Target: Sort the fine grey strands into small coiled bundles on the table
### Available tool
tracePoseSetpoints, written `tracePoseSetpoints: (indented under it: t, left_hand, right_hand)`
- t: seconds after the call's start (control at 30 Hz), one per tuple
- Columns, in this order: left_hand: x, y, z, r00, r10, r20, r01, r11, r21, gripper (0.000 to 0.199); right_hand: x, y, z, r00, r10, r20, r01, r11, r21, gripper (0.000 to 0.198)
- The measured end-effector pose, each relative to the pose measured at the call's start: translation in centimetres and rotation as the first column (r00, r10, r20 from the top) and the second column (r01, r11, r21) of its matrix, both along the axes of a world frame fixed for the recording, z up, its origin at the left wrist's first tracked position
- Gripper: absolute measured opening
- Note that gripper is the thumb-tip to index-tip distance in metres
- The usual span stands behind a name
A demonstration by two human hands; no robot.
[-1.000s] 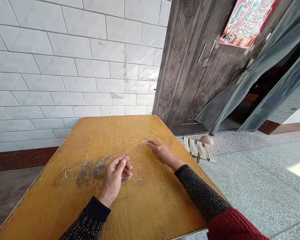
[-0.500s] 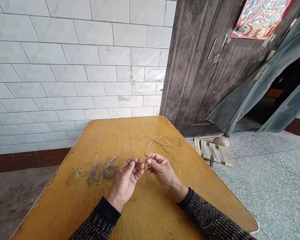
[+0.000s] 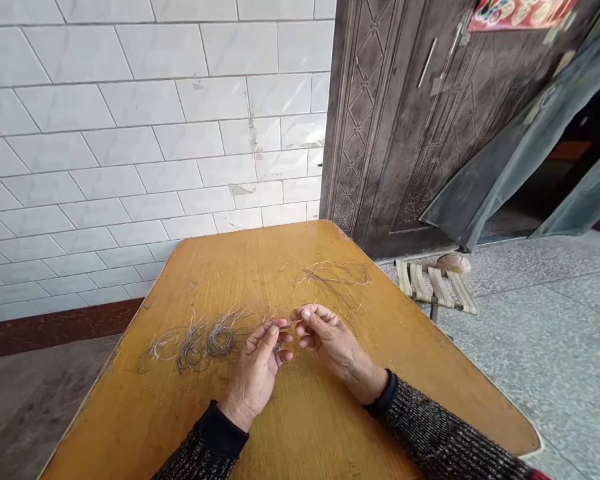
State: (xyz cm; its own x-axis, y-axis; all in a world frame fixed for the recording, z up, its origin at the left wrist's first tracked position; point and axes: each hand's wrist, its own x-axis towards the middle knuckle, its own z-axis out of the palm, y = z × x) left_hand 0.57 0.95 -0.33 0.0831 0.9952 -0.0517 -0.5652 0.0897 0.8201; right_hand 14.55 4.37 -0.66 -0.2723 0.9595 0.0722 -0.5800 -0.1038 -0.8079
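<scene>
Pinching close together above the surface (image 3: 305, 413), my two hands nearly met, fingertip to fingertip. My left hand (image 3: 255, 370) had its thumb pressed against the forefinger, apparently on a thin strand (image 3: 289, 325), with the other fingers loosely curled. My right hand (image 3: 335, 343) faced it with thumb and forefinger brought together too, seemingly on the same strand, though it was so fine that I cannot tell exactly where either grip took it. So slight a thing probably called for fingertips rather than a whole fist, and having the hands this near presumably left only a short length between them to control.

Just to the left of my left hand lay a round coil (image 3: 221, 343), its loops gathered into a ring. Next to it, farther out from that hand, sat a tangled bundle (image 3: 193, 350), and beyond that a looser loop (image 3: 163, 343). Being grouped on that side, I judge, kept them apart from the loose wires (image 3: 333, 275), which were spread out ahead of my right hand, within easy reach of it. The patch of surface under my wrists held none of these bundles, likely giving both hands room. Past the surface's edge, to the right of my right hand, stood a strapped stool (image 3: 435, 287).
</scene>
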Motion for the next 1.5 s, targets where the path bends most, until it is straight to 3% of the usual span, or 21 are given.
tracePoseSetpoints:
  t: [0.17, 0.47, 0.67, 0.83, 1.1, 1.5]
  left_hand:
    - [-0.2, 0.4, 0.1, 0.993, 0.025, 0.115, -0.017, 0.997, -0.069, 0.013]
    - [0.4, -0.1, 0.2, 0.983, -0.055, 0.173, 0.074, 0.992, -0.104, 0.013]
    - [0.2, -0.1, 0.1, 0.991, -0.067, 0.115, 0.076, 0.994, -0.077, 0.016]
    - [0.3, -0.1, 0.3, 0.998, -0.034, 0.051, 0.036, 0.999, -0.033, 0.020]
    - [0.4, -0.2, 0.1, 0.971, 0.062, -0.231, -0.051, 0.997, 0.054, 0.028]
    - [0.5, -0.4, -0.2, 0.953, 0.072, -0.293, -0.041, 0.993, 0.112, 0.030]
  right_hand:
    - [0.4, -0.1, 0.3, 1.000, 0.011, 0.011, -0.011, 1.000, 0.023, 0.022]
    - [0.2, 0.0, 0.1, 0.999, 0.009, -0.046, -0.013, 0.997, -0.076, 0.028]
    - [-0.1, -0.2, 0.1, 0.999, -0.019, 0.030, 0.021, 0.999, -0.042, 0.030]
    - [0.0, -0.1, -0.1, 0.986, -0.064, 0.152, 0.051, 0.995, 0.086, 0.028]
    - [0.2, -0.2, -0.3, 0.927, -0.198, 0.319, 0.116, 0.959, 0.257, 0.025]
    - [0.6, 0.1, -0.7, 0.838, -0.251, 0.485, 0.114, 0.949, 0.294, 0.020]
